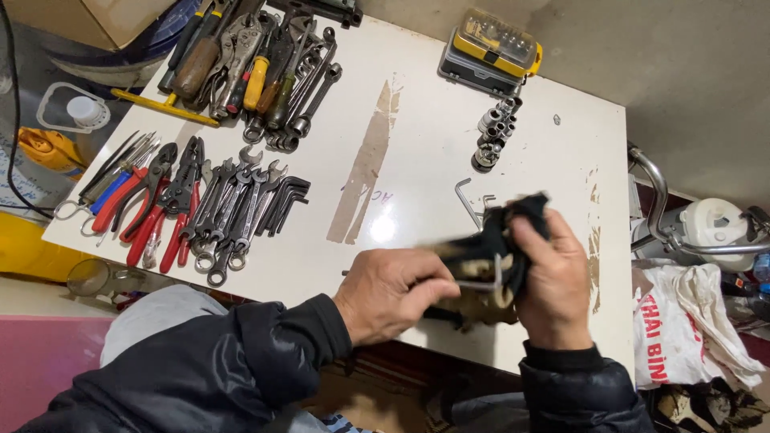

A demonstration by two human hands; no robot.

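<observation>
Over the white counter [417, 160], the right hand [553, 281] clutches a bunched black cloth [497, 232] while the left hand [393, 293] pinches a thin silver L-shaped hex key [481, 283], its long arm lying roughly left-right.

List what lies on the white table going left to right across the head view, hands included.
Red-handled pliers → row of spanners → brown tape mark → left hand → dark cloth → right hand, with the sockets and yellow bit case farther back above the cloth.
</observation>
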